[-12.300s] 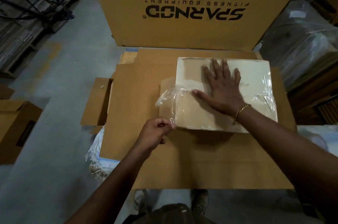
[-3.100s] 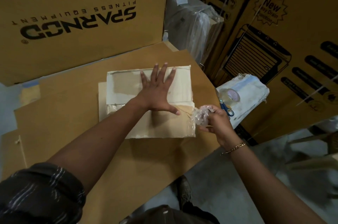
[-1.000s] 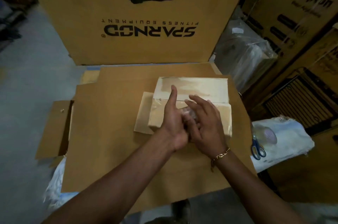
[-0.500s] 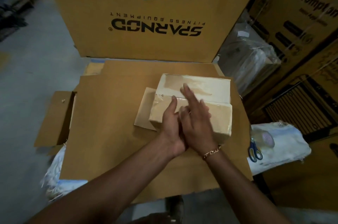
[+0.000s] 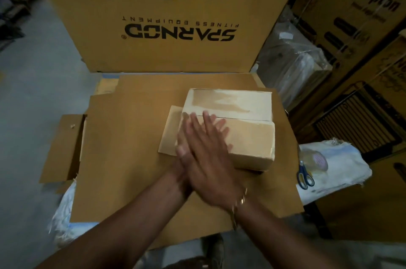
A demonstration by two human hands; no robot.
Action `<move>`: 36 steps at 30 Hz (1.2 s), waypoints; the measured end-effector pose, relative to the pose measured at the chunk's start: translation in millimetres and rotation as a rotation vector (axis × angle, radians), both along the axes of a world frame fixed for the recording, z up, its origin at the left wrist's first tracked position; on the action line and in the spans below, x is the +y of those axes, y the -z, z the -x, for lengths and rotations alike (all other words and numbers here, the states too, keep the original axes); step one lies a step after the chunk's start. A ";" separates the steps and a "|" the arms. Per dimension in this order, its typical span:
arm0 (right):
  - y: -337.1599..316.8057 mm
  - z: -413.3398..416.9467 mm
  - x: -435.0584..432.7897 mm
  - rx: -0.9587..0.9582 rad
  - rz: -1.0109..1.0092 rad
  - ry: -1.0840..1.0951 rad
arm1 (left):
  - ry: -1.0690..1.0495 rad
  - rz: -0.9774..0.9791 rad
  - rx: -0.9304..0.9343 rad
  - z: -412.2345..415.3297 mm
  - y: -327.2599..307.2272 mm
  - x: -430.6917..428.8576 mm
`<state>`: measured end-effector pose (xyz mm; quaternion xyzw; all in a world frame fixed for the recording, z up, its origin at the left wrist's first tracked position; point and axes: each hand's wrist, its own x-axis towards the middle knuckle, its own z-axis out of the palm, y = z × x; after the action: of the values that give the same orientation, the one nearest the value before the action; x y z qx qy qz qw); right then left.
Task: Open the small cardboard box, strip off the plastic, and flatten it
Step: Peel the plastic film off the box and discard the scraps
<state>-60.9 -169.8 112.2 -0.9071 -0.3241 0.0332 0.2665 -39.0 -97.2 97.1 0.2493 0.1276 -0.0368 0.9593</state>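
Observation:
The small cardboard box (image 5: 250, 141) lies on a large flat cardboard sheet (image 5: 131, 148), with a pale glossy panel on its far half and one end flap spread out at its left. My right hand (image 5: 208, 159) and my left hand (image 5: 182, 137) are pressed flat, palm against palm, with straight fingers, over the box's near left corner. The right hand covers most of the left, and both are motion-blurred. No plastic shows on the box's near panel. Whether a wad of plastic sits between my palms is hidden.
A tall SPARNOD carton (image 5: 175, 27) stands behind the sheet. Printed cartons (image 5: 362, 16) and a plastic-wrapped bundle (image 5: 292, 64) crowd the right. Blue-handled scissors (image 5: 304, 175) and a tape roll (image 5: 316, 160) lie on a white sack (image 5: 342, 170) at the right. Grey floor (image 5: 33, 93) lies to the left.
A second ago a crumpled plastic wad showed between my fingers above the box. My hands have since closed flat together and slid slightly left, and the wad is out of sight.

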 end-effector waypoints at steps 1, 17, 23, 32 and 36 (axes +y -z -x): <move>-0.6 -21.9 3.6 -0.039 0.041 0.075 | -0.033 0.043 0.030 4.1 2.5 -11.2; 44.3 -21.5 -2.3 -0.014 0.316 0.099 | 0.167 0.057 0.208 33.9 32.6 44.1; 58.6 -32.3 12.8 0.273 -0.076 0.132 | 0.107 -0.118 0.250 44.9 65.0 79.3; 109.2 0.1 -63.0 0.713 -0.244 0.319 | -0.424 -0.164 0.605 79.6 159.6 268.2; 116.3 5.3 -89.2 0.735 -0.193 0.366 | -0.511 -0.141 0.639 73.7 155.4 331.5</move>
<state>-66.2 -259.0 -4.1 -0.8485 -0.0427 0.2762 0.4494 -112.7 234.3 -58.3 0.2507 0.4789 0.1358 0.8302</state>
